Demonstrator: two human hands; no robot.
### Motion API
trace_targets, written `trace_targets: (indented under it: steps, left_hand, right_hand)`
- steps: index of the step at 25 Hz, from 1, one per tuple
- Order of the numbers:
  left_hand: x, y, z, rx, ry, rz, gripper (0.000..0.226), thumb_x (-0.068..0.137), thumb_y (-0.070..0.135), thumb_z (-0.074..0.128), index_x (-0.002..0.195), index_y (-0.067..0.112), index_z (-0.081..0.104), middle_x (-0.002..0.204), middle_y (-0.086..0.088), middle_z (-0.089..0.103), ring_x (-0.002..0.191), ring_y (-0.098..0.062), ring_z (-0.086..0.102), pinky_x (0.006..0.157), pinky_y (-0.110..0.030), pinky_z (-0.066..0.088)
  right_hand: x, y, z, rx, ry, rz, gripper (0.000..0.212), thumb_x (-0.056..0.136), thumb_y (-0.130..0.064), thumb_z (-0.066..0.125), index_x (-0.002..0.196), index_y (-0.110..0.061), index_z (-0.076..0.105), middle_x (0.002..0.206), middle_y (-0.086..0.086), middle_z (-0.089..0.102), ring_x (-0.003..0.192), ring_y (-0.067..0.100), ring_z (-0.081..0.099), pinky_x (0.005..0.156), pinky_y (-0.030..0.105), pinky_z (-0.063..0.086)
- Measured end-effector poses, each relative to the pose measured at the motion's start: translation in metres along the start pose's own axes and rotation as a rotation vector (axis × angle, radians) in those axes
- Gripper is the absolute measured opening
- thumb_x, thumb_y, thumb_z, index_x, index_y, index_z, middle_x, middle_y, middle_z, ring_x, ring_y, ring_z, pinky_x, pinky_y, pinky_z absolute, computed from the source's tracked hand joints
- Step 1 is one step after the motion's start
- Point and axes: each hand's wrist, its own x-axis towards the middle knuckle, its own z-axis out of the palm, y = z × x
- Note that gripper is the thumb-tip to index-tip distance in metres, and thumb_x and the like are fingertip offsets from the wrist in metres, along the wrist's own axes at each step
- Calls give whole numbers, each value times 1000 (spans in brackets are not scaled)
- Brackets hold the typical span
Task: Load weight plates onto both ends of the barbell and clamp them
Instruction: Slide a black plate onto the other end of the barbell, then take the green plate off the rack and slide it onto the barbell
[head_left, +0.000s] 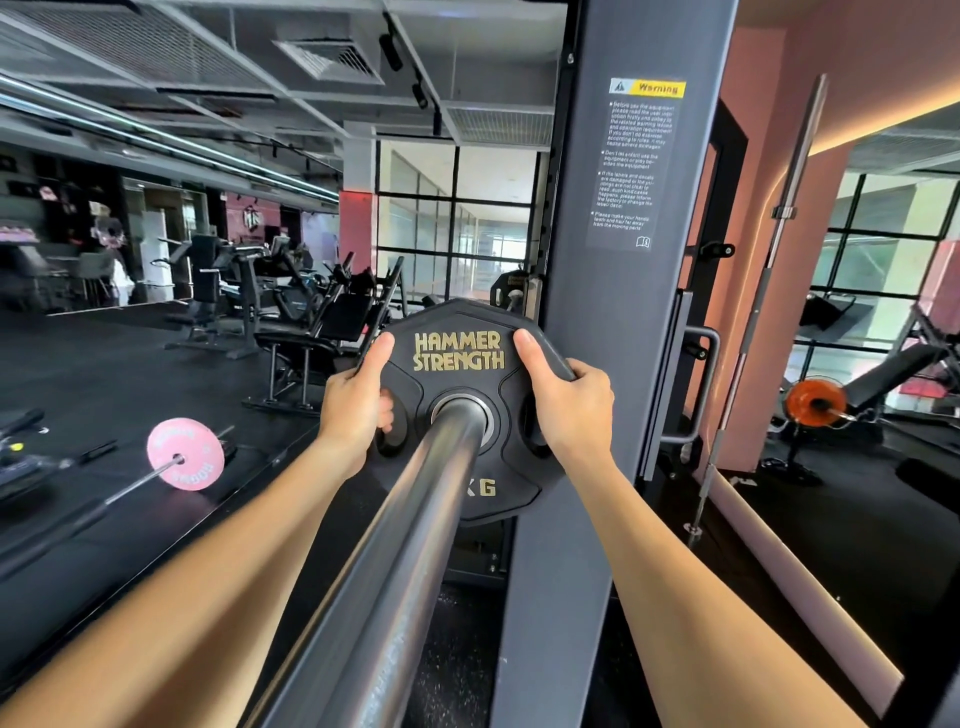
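A black weight plate (460, 384) with gold HAMMER STRENGTH lettering sits on the steel barbell sleeve (415, 509), which runs from the bottom of the view up into the plate's centre hole. My left hand (356, 410) grips the plate's left edge, thumb on its face and fingers through a grip slot. My right hand (566, 400) grips its right edge, thumb on the face and fingers wrapped behind. No clamp is in view.
A grey rack upright (597, 312) with a warning label stands right behind the plate. A pink-plated barbell (185, 457) lies on the black floor at left. An upright bar (769, 291) leans at right near an orange plate (815, 402). Benches and machines fill the back.
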Motion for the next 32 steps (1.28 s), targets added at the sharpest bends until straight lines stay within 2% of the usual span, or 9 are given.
trace_targets:
  steps: [3,5,8,11,13,17,24,29,32]
  left_hand:
    - [-8,10,-7,77,-78,-47,81,54,92,63,76,14,59,56,-4,50,47,-17,48,64,-33,44]
    - [-15,26,-17,221,-202,-126,91,53,98,58,101,22,71,93,1,71,81,-14,65,94,-42,48]
    - [-36,67,-32,452,-350,-220,88,64,95,54,135,42,56,137,11,53,121,-16,54,101,-50,45]
    - [-59,104,-37,747,-373,-152,89,86,76,54,158,30,29,160,-1,38,137,-30,47,103,-51,44]
    - [-75,125,-32,821,-397,-58,81,91,66,59,156,26,32,159,-4,41,135,-30,49,100,-47,46]
    - [-125,165,-8,886,-492,174,57,89,58,67,137,30,54,141,1,54,120,-22,58,78,-34,53]
    - [-214,172,44,904,-674,363,33,83,55,74,106,32,70,104,8,71,81,-5,65,61,-23,47]
    - [-257,154,84,967,-874,410,25,82,58,73,97,38,69,103,19,66,94,-3,63,79,-24,48]
    - [-275,143,110,970,-945,409,23,82,59,72,96,41,69,102,23,63,94,3,59,77,-22,43]
  right_hand:
    - [-1,-1,-4,26,-24,7,75,47,-97,65,49,-25,42,43,-14,45,40,9,43,45,25,38]
    - [-6,-1,-9,50,-88,43,71,52,-92,67,54,-25,44,45,-12,48,42,12,48,44,24,40]
    - [-14,-12,-29,-34,-265,151,75,57,-92,63,75,-19,58,60,-4,67,58,15,64,56,26,51]
    - [-18,-30,-54,-230,-328,147,69,73,-80,63,109,-21,60,105,-2,68,98,19,63,85,34,51]
    - [-19,-43,-69,-331,-306,66,54,81,-59,72,121,-25,58,113,0,64,102,20,58,83,30,44]
    - [-39,-65,-107,-404,-332,9,31,82,-46,76,108,-31,67,99,-7,66,96,17,61,78,27,41]
    - [-93,-61,-190,-513,-281,22,33,74,-42,82,105,-33,73,101,-6,66,92,17,65,80,26,46]
    - [-119,-60,-271,-630,-228,-3,12,74,-40,79,74,-50,72,76,-20,69,63,2,65,64,18,48]
    - [-130,-58,-316,-661,-206,14,13,75,-40,80,81,-49,73,92,-11,73,79,11,70,68,20,50]
